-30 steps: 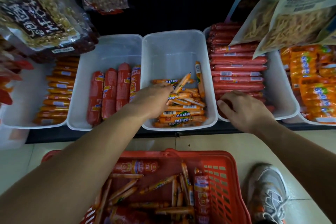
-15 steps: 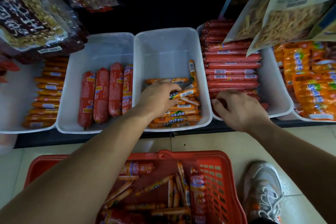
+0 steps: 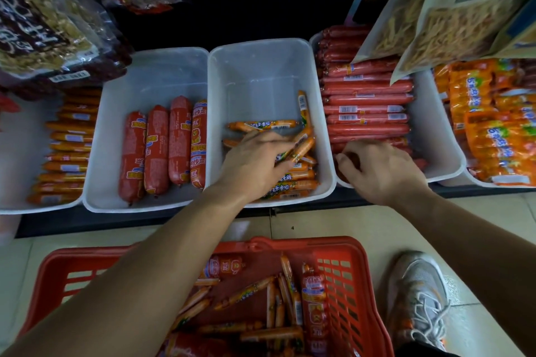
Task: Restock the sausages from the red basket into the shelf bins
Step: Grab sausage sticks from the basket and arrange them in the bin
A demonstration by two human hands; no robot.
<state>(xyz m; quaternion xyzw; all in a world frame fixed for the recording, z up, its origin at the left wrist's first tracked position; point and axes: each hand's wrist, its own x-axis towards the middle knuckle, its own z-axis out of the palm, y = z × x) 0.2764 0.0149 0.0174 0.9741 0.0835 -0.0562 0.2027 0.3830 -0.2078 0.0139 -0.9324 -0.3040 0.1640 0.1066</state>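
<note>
The red basket (image 3: 342,284) stands on the floor below me and holds thin orange sausages (image 3: 246,293) and some thicker red ones (image 3: 314,298). My left hand (image 3: 255,162) reaches into the middle white bin (image 3: 261,72). It lies on the pile of thin orange sausages (image 3: 261,125) there, and its fingers are curled round a couple of them. My right hand (image 3: 383,168) is draped over the front rim of the right bin (image 3: 441,136). Its fingers curl down inside, against the long red sausages (image 3: 365,98).
Thick red sausages (image 3: 156,148) lie in the bin on the left, and orange sticks (image 3: 69,142) in the far-left bin. Orange packs (image 3: 493,124) fill the far-right bin. Snack bags (image 3: 43,23) (image 3: 464,9) hang over the shelf. My shoe (image 3: 417,298) is beside the basket.
My left hand has come down onto the pile, and the sausages it carried went from tilted up to lying nearly flat. My right hand stayed at the right bin's front.
</note>
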